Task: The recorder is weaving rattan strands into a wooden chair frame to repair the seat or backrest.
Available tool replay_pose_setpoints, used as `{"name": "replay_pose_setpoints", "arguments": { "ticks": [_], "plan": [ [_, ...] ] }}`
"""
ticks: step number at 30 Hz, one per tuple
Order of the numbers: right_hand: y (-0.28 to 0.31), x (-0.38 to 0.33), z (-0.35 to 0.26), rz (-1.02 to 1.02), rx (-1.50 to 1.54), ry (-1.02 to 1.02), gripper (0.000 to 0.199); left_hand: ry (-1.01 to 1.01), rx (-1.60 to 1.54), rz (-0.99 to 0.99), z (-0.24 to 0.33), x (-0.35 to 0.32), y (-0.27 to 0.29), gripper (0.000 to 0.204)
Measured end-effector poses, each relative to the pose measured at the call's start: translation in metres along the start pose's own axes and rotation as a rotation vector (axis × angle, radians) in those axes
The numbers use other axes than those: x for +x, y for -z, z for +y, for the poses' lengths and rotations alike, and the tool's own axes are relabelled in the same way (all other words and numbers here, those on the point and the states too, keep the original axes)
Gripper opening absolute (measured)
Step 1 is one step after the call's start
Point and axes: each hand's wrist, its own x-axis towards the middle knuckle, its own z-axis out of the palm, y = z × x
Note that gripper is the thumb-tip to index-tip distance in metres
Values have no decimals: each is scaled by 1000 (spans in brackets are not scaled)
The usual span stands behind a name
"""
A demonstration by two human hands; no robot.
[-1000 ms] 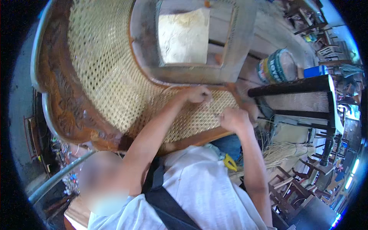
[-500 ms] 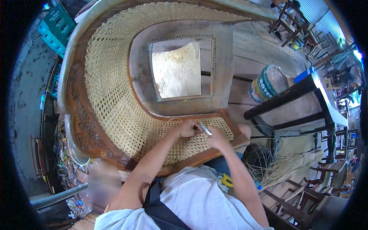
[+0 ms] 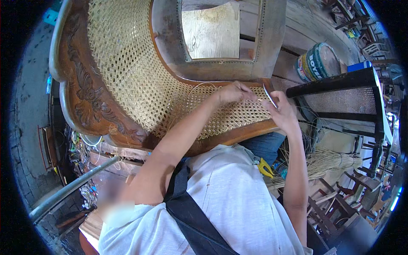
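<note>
A carved wooden chair (image 3: 91, 100) with woven cane panels lies in front of me. Over its front cane panel (image 3: 221, 121), my left hand (image 3: 233, 92) has its fingers pinched together, seemingly on a thin cane strand (image 3: 260, 100) that runs toward my right hand. A loop of cane (image 3: 203, 83) arcs up from the weave beside my left wrist. To the right, my right hand (image 3: 284, 112) is closed on a slim, curved, silvery blade (image 3: 268, 95), which points up and away from the panel. Its handle is hidden in my grip.
Beyond the weave is a bare wooden frame (image 3: 208, 70) with a square opening lined with small holes. A paint bucket (image 3: 316, 61) and a dark chair with a cane panel (image 3: 348, 100) stand right. Loose cane bundles (image 3: 327, 163) lie below; a yellow-handled tool (image 3: 265, 168) is at my side.
My hands have moved apart, the right one shifting right with the blade now raised. The view has tilted, so the chair sits higher in the picture.
</note>
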Motion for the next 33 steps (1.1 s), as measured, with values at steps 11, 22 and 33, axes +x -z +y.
{"name": "replay_pose_setpoints", "arguments": {
  "ticks": [11, 22, 33],
  "plan": [
    [-21, 17, -39, -493, -904, -55, 22, 156, 122, -50, -19, -2, 25, 10],
    [-38, 6, -21, -376, -827, 7, 21, 194, 201, -173, -21, 17, 31, 12],
    [4, 11, -19, -470, -695, -90, 30, 90, 370, -72, -33, 5, 29, 20]
  ]
}}
